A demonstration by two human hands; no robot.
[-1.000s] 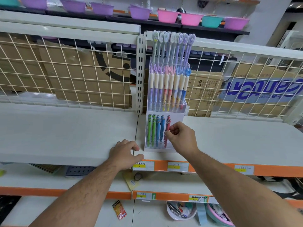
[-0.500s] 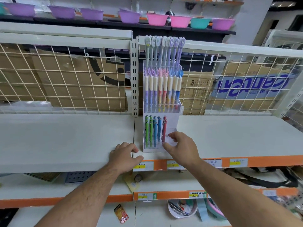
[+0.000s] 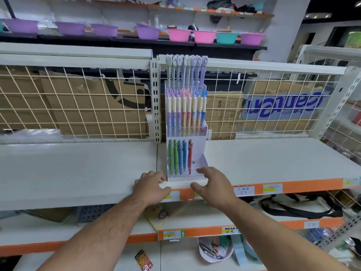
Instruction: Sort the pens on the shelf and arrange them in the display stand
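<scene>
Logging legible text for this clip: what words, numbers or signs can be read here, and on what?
"5.5", uncertain, handwritten: white price tag on the shelf edge.
Green up arrow: lower shelf tag.
Large blue lettering on the cardboard box: looks mirrored, not readable.
Too blurred to read: yellow tags, print on the pens.

Bare, lightly haired: left forearm, right forearm. Bare too: left hand, right hand.

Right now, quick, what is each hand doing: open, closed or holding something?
Left hand: open, resting on the shelf edge, holding nothing.
Right hand: open, fingers spread by the pen stand, holding nothing.
</scene>
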